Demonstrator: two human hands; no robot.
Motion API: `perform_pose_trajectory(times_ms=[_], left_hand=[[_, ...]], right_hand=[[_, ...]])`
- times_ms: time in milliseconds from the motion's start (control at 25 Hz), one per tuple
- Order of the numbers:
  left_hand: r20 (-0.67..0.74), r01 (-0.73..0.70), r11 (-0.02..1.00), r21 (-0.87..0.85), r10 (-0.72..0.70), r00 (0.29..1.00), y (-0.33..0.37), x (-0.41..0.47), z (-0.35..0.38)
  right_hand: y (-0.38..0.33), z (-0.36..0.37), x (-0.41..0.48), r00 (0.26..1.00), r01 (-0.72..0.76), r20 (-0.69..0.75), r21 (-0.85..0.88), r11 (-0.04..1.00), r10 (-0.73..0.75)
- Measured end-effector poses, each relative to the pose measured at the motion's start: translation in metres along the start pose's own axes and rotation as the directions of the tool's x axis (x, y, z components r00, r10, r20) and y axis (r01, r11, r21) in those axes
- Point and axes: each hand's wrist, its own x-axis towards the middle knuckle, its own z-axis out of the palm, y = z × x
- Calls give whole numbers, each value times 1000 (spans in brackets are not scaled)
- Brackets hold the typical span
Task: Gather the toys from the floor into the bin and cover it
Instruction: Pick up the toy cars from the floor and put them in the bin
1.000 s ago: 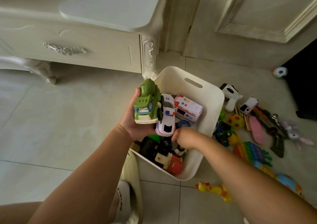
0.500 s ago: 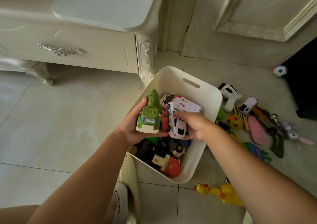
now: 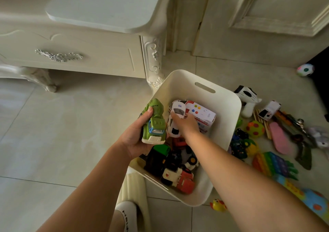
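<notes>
- My right hand [image 3: 185, 124] curls over the white car [image 3: 174, 130], fingers wrapped across its roof, over the open bin [image 3: 222, 134].
- My left hand [image 3: 135, 137] grips the green truck [image 3: 154, 123], thumb on its drum and cab end towards me, just above the bin's left rim.
- The 2 vehicles sit side by side, so close that I cannot tell whether they touch.
- The white car hangs directly over the red-and-white ambulance toy [image 3: 203, 115], which lies in the far part of the bin.
- Lower in the bin I see a black-and-green vehicle [image 3: 157, 158] and a red-and-white one [image 3: 179, 178] among a heap of others.
- Compared with 1 second ago, the white car has passed from my left palm, where it lay beside the truck, into my right hand, which was then down among the toys.
- Over the last half second both hands have edged farther across the bin.
- Right of the bin, toys lie on the tiled floor [image 3: 71, 125]: a spotted ball [image 3: 254, 128], a rainbow pop toy [image 3: 272, 164] and a yellow chicken [image 3: 218, 205].
- A cream cabinet [image 3: 89, 53] stands to the far left.
</notes>
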Motion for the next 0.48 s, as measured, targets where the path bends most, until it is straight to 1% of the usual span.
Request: perform_pose_trajectory(times_ms=[80, 160, 240, 280, 360, 480], left_hand=[[-3, 4, 1000, -9, -4, 1000, -2, 2, 2], [-22, 7, 1000, 4, -7, 1000, -3, 5, 2], [-59, 22, 1000, 18, -21, 998, -4, 9, 0], [-80, 33, 999, 32, -30, 996, -5, 10, -1], [-113, 47, 998, 48, -42, 993, -9, 10, -2], [-128, 52, 998, 27, -48, 991, -11, 9, -3]], right_hand=[[1, 3, 4, 996, 55, 75, 28, 998, -57], [8, 6, 10, 982, 114, 152, -8, 993, -112], [16, 7, 10, 966, 139, 221, 1, 990, -135], [18, 9, 12, 967, 117, 223, 23, 993, -119], [17, 13, 18, 981, 51, 182, 82, 995, -65], [6, 21, 30, 998, -1, 68, 121, 993, -8]])
